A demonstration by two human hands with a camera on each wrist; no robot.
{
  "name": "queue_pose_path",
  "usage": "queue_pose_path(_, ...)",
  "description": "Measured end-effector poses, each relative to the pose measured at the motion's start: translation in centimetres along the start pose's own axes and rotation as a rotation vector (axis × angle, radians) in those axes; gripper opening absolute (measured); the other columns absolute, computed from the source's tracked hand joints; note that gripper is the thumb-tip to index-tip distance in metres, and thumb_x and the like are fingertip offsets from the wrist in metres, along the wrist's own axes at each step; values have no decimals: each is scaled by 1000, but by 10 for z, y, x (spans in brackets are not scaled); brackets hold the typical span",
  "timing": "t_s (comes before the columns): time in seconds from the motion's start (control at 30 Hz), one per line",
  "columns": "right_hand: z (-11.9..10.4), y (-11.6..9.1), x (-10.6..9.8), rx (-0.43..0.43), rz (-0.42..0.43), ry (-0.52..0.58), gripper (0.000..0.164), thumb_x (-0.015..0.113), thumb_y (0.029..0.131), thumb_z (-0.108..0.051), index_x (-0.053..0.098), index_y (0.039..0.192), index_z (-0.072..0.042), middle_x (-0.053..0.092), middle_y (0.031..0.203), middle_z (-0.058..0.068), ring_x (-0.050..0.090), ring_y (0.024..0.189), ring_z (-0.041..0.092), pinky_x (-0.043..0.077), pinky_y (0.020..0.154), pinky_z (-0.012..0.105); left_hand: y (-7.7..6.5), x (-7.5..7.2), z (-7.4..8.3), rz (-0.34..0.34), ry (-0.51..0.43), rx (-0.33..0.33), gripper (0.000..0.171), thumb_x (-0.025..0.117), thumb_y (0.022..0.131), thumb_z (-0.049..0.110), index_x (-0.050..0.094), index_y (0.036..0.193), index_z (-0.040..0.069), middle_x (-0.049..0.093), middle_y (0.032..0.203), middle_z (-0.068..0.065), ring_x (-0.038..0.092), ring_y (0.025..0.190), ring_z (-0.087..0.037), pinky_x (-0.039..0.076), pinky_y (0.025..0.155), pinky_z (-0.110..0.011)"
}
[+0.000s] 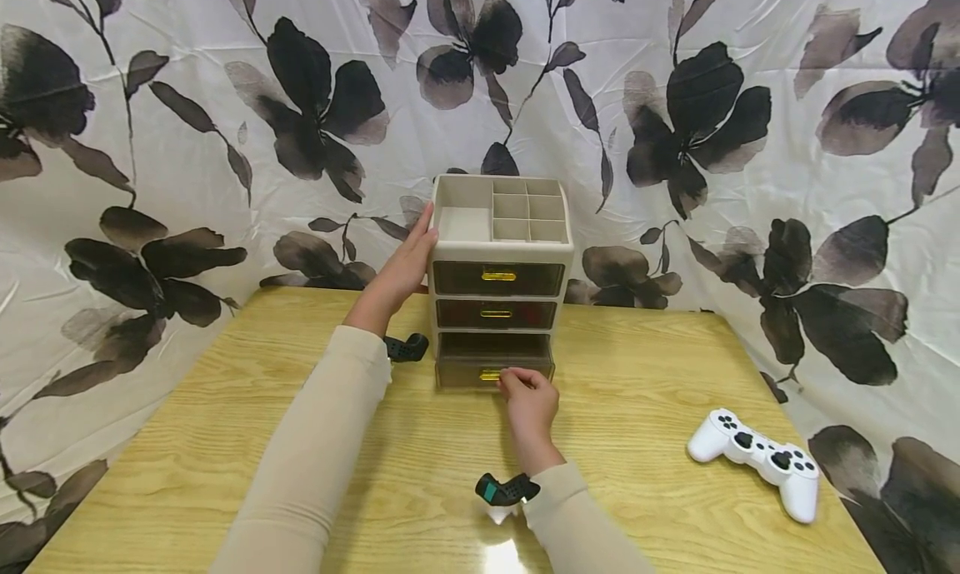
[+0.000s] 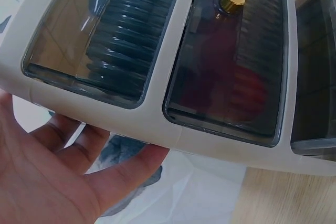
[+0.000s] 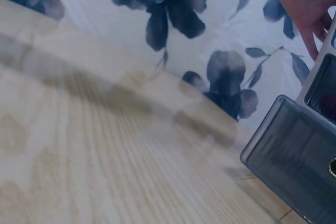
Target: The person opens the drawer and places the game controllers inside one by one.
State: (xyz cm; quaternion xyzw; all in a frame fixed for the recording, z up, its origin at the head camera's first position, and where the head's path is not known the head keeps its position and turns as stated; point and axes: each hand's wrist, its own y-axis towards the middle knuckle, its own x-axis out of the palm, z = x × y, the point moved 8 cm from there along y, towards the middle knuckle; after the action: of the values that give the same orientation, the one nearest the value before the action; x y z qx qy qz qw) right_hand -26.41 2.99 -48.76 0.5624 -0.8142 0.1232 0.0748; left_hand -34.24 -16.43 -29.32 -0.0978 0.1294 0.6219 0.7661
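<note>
A cream desktop organizer (image 1: 501, 247) with three smoky drawers stands at the back of the table. Its bottom drawer (image 1: 457, 372) is pulled partway out, while the top drawer (image 1: 457, 279) and the middle drawer (image 1: 457, 314) are closed. Against the organizer's left side rests my left hand (image 1: 401, 266), fingers extended; the left wrist view shows its thumb (image 2: 131, 174) along the cream frame. My right hand (image 1: 531, 399) pinches the right end of the bottom drawer's gold handle (image 1: 489, 375). That hand is outside the right wrist view. Something red (image 2: 249, 93) shows through the middle drawer.
A white game controller (image 1: 757, 457) lies on the wooden table (image 1: 637, 407) at the right. Divided compartments (image 1: 528, 207) form the organizer's top. Behind the table hangs a floral cloth (image 1: 585, 124). Black devices (image 1: 502, 489) are worn at both wrists.
</note>
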Motion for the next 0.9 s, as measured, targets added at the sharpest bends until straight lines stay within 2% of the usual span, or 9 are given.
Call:
queue_pose_path(0.3,0,-12,-5,-6,-4,7,15,70,88,-5,69,97,7,66,91,11,70,89,31,57,85,40,1,1,0,1,-7,-12,54,21,107,40,-6,153,46,-5,165,3,25,144,-40,38,102,-66)
queue_pose_path(0.63,0,-24,-12,14,-6,22,14,71,87,-4,69,96,7,69,91,10,71,81,23,58,83,38,2,1,1,-18,-17,17,55,21,107,37,-8,154,42,-6,165,0,30,140,-45,37,101,-68)
queue_pose_path(0.9,3,-29,-15,23,-12,28,12,71,87,-3,70,95,6,68,87,9,70,79,24,58,83,40,3,0,0,-21,-9,28,55,22,107,38,-8,154,43,-5,165,1,31,140,-45,38,99,-68)
